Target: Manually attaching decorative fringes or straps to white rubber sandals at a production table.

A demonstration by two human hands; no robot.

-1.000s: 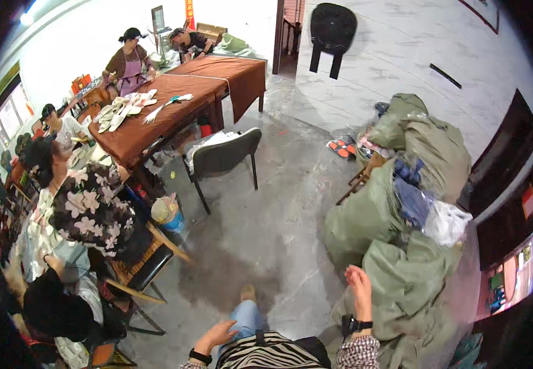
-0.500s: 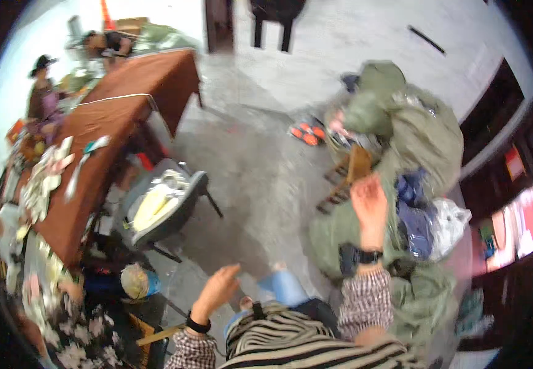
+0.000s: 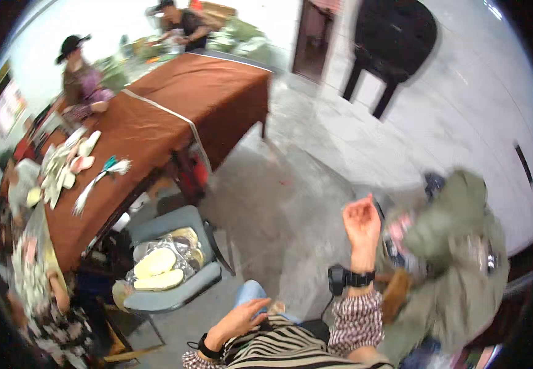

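Low in front of my body, my left hand [image 3: 242,323] is open, its fingers stretched out and nothing in them. Further forward on the right, my right hand [image 3: 362,222] is raised over the floor, palm up. Its fingers are loosely bent but apart, and no object shows in it. Nearest to my left hand is a grey chair [image 3: 171,219], with pale yellow shoe insoles [image 3: 156,263] and clear plastic bags on its seat. Neither hand touches the chair. Beside my right forearm lies a heap of large green sacks [image 3: 438,289].
A long table with a brown cloth [image 3: 156,123] stands at left, bearing pale cut pieces [image 3: 63,166] and a bundle of white strips [image 3: 97,187]. Two people sit beyond it; another person in a floral top [image 3: 63,332] is at near left. A black chair [image 3: 395,37] stands far right.
My view has swung left, so the table, grey chair and sacks sit further right or lower in the picture. Both hands remain free of objects.
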